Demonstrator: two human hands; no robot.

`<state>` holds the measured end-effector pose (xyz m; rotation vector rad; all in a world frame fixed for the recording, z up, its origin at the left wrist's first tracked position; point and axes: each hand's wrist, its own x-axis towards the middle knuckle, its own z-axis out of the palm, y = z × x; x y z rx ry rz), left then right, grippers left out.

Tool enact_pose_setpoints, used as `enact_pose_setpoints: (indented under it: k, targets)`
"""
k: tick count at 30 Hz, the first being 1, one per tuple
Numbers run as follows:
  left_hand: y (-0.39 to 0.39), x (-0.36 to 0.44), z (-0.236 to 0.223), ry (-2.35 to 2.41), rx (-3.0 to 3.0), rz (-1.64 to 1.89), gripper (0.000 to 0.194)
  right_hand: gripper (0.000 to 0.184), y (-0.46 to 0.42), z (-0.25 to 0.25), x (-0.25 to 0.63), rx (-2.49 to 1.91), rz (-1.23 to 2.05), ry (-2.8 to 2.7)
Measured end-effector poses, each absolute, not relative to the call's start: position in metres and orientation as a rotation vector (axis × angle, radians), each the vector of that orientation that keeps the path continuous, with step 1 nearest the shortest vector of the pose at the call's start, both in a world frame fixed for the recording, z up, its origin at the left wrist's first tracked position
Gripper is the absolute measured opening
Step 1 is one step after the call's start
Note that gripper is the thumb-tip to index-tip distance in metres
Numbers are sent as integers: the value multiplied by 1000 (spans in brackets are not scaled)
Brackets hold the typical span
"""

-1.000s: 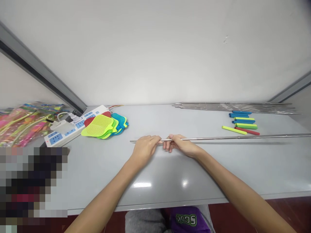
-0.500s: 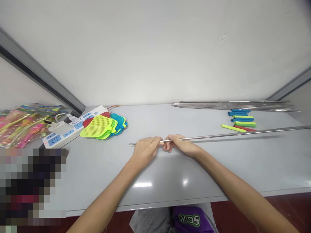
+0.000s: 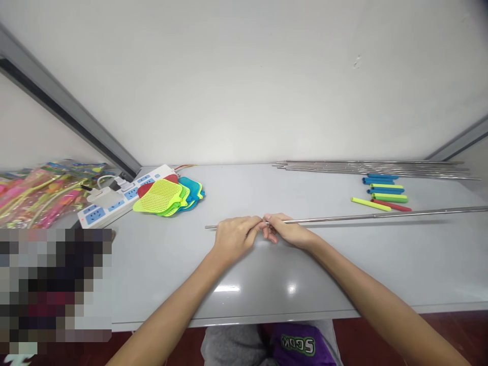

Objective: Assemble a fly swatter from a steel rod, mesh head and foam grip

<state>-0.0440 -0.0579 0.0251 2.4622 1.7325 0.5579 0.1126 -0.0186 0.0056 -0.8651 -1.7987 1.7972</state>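
A long thin steel rod [image 3: 362, 217] lies nearly level across the table, running from just left of my hands out past the right edge of the view. My left hand [image 3: 236, 238] is closed around the rod near its short left end. My right hand [image 3: 285, 231] pinches the rod with its fingertips, right next to my left hand. The two hands nearly touch, and the fingers hide a short stretch of the rod.
Beyond the rod lie a bundle of steel rods [image 3: 373, 169] and several coloured foam tubes [image 3: 387, 197]. To the left are stacked plastic fly swatters [image 3: 160, 197], a white power strip [image 3: 114, 202] and bagged pink items [image 3: 41, 198]. A pixelated patch [image 3: 53, 284] covers the lower left.
The rod's far right end rose and then dropped back nearly level. My hands stayed close together on the rod, and the head view shifted slightly.
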Motion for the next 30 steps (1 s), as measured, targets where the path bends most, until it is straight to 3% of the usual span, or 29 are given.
enact_pose_setpoints:
  k: [15, 24, 30]
  targets:
    - [-45, -45, 23, 1663, 2297, 627, 37, 41, -15, 7, 114, -899, 1920, -1541]
    - [-34, -63, 19, 1977, 2246, 724, 40, 39, -12, 4, 114, -901, 1939, -1460]
    - [-33, -62, 14, 1947, 2256, 683, 43, 39, -12, 4, 115, -850, 1965, -1414]
